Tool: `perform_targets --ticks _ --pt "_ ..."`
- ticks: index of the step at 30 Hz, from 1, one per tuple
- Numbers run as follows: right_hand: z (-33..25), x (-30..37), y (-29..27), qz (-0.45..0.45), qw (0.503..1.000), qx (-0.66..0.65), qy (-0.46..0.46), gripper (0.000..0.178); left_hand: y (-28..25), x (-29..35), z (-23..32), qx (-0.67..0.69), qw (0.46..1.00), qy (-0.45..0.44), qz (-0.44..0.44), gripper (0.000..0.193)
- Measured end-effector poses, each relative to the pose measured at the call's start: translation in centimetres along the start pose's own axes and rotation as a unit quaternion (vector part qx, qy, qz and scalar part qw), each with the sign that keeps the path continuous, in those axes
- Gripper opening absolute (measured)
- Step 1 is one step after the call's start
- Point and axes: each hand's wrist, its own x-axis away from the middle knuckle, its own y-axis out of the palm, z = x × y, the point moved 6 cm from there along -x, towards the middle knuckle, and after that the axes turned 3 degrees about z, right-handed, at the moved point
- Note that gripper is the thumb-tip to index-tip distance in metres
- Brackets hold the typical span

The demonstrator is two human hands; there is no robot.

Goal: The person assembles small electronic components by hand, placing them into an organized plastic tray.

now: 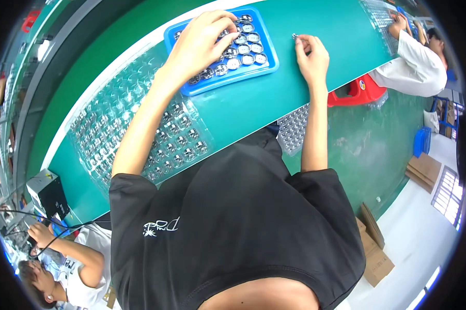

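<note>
Small part [294,36], jutting from right fingers [309,38]

Pretty plain outfit tbh: loose black short-sleeved fabric T-shirt [238,217], round stitched neckline [259,272], small white script-and-spiky print [161,226] on the left chest.

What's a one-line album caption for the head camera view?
Left hand over a blue tray of round parts, right hand pinching a small piece.
</note>
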Motion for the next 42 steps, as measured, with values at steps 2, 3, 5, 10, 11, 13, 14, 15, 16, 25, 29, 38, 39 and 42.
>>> perform_targets --ticks 2,3,5,10,11,13,14,15,16,25,29,38,39,42 --pt "-0.3 0.4 0.3 0.021 0.999 0.025 -0.022 0.014 1.5 -0.3 -0.4 -0.01 1.0 0.007 -0.009 0.017" --pt "-0.5 0.5 0.5 0.025 0.999 0.026 -0.02 0.016 1.9 -0.5 -0.4 -0.024 1.0 0.009 -0.015 0.017" --pt "-0.5 0.5 0.4 0.026 0.999 0.024 -0.007 0.015 2.6 -0.5 -0.3 -0.038 0.999 0.005 -0.026 0.016" --pt "-0.3 0.5 0.4 0.028 1.0 0.007 0.009 0.014 3.4 -0.4 -0.3 -0.098 0.994 0.01 -0.04 0.014" --pt "-0.2 0.5 0.5 0.028 1.0 0.008 0.009 0.014 3.5 -0.4 -0.4 -0.103 0.994 0.005 -0.044 0.014" --pt "-0.1 0.6 0.6 0.027 1.0 0.008 0.011 0.014 3.7 -0.4 -0.3 -0.107 0.993 0.001 -0.051 0.014" --pt "-0.1 0.6 0.6 0.031 0.999 0.006 0.007 0.014 3.7 -0.4 -0.2 -0.114 0.992 0.0 -0.05 0.014" --pt "-0.2 0.6 0.5 0.036 0.999 0.003 0.002 0.014 3.7 -0.4 -0.1 -0.121 0.991 -0.001 -0.048 0.014" --pt "-0.2 0.6 0.5 0.036 0.999 0.003 0.004 0.014 3.7 -0.4 0.0 -0.121 0.991 0.0 -0.05 0.014" --pt "-0.1 0.6 0.5 0.036 0.999 0.017 0.0 0.014 4.2 0.0 0.1 -0.122 0.99 -0.006 -0.068 0.014" --pt "-0.1 0.7 0.5 0.039 0.999 0.016 -0.002 0.014 3.9 0.0 0.3 -0.109 0.993 0.007 -0.042 0.014" --pt "0.0 0.6 0.6 0.041 0.999 0.018 -0.006 0.015 4.2 -0.2 0.8 -0.159 0.985 0.047 -0.038 0.015" --pt "0.0 0.6 0.5 0.04 0.999 0.019 -0.006 0.015 4.3 -0.2 1.1 -0.182 0.981 0.061 -0.036 0.016" --pt "-0.1 0.6 0.6 0.037 0.999 0.016 -0.004 0.016 4.4 -0.4 1.2 -0.184 0.979 0.075 -0.041 0.016"
